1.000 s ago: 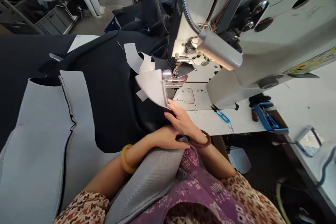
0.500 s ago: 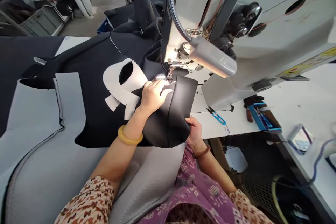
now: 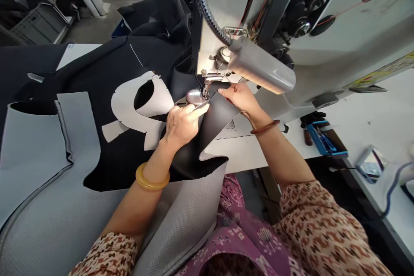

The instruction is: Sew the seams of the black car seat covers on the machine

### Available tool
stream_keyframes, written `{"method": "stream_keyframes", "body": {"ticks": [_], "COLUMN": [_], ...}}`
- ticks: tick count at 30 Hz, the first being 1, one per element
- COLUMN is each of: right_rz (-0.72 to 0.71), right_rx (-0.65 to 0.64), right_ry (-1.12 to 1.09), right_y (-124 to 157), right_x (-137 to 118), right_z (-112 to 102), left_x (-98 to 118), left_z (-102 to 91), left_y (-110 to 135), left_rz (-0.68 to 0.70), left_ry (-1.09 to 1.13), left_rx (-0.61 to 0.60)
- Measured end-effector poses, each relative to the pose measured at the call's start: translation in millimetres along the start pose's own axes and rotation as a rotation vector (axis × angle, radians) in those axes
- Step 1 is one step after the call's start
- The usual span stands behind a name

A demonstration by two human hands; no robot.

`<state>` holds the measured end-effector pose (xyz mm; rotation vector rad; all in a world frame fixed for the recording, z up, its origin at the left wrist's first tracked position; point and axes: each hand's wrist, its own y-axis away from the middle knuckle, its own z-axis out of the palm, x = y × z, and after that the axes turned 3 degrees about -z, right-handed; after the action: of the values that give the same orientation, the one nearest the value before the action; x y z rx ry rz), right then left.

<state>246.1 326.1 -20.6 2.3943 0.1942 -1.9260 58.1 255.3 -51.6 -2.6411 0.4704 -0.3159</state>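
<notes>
My left hand (image 3: 181, 123) pinches the near edge of a black leather-like panel (image 3: 211, 127) just in front of the presser foot (image 3: 205, 87) of the sewing machine (image 3: 291, 30). My right hand (image 3: 237, 96), with a brown bangle at the wrist, grips the same panel's far edge right beside the needle. A pale grey backing piece (image 3: 129, 105) curls up to the left of my left hand. Grey mesh-backed fabric (image 3: 54, 207) spreads over my lap and the left of the table.
A lamp on a flexible arm (image 3: 261, 67) hangs over the needle area. A blue tool tray (image 3: 325, 138) lies on the white table (image 3: 371, 112) at the right. More black fabric (image 3: 161, 17) is piled behind the machine. A grey crate (image 3: 35, 23) stands at the far left.
My right hand rose from the panel's near corner to its far edge by the needle. The left hand slid slightly nearer and pinched the edge. The panel was shifted under the presser foot.
</notes>
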Motion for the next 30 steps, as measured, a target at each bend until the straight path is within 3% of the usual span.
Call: {"method": "stream_keyframes", "body": {"ticks": [5,9,13,15,18,20,25,30], "right_rz": [0.079,0.083,-0.102,-0.189,-0.119,-0.038,0.129,0.081], "right_rx": [0.017,0.132,0.284,0.225,0.098,0.119,0.191,0.195], "right_ry": [0.04,-0.021,-0.19,-0.196,-0.034,-0.038,-0.509,-0.434], "right_y": [-3,-1,42,74,104,106,91,86], "right_x": [-2,1,9,10,9,10,23,33], "right_z": [3,4,17,29,50,58,41,31], "left_x": [-1,-2,1,5,9,8,3,4], "left_z": [3.1,-5.7,-11.1,-10.9,-11.3,-13.0,-13.6,-4.7], "left_y": [5,4,1,0,1,2,2,1], "left_rz": [0.073,0.048,0.017,0.005,-0.028,-0.056,-0.04,-0.063], "left_ry": [0.025,0.02,0.008,0.005,-0.003,-0.011,-0.001,-0.057], "left_rx": [0.077,0.195,0.151,0.078,0.015,0.015,0.003,-0.003]}}
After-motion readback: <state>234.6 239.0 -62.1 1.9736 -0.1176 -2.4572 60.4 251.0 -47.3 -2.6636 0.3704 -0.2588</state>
